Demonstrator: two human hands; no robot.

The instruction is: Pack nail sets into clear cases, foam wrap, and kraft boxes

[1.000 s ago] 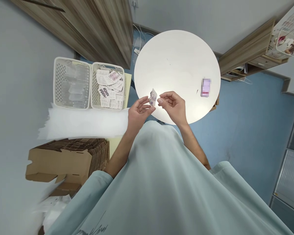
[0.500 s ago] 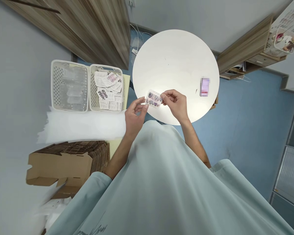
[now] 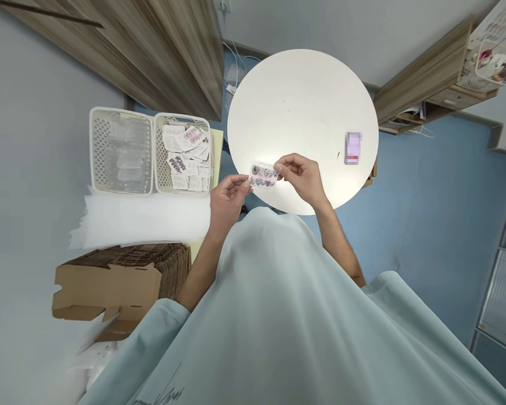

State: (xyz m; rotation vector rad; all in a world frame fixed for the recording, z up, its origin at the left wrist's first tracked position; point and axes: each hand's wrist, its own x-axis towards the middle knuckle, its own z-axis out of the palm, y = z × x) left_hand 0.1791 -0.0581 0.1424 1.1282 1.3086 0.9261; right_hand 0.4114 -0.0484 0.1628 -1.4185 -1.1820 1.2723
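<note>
A small white card of press-on nails (image 3: 263, 175), with two rows of shiny purple and pink nails, is held over the near edge of the round white table (image 3: 303, 101). At its right edge, my right hand (image 3: 301, 175) pinches it between thumb and fingers. My left hand (image 3: 229, 198) has thumb and fingers closed at the card's left edge. Left of the table, a white basket (image 3: 162, 179) holds many similar cards, some showing nails and others showing printed backs.
A second white basket (image 3: 93, 154) contains clear plastic cases (image 3: 129, 152). White sheet material (image 3: 145, 218) and stacked brown cardboard boxes (image 3: 109, 284) lie nearer me on the left. A blurred pinkish phone-like object (image 3: 353, 148) rests on the table's right. Wooden furniture (image 3: 425, 73) stands at right.
The card has turned to lie more level, its nails facing up towards me. My left hand has shifted slightly left and its fingers have drawn together. My right hand keeps its pinch.
</note>
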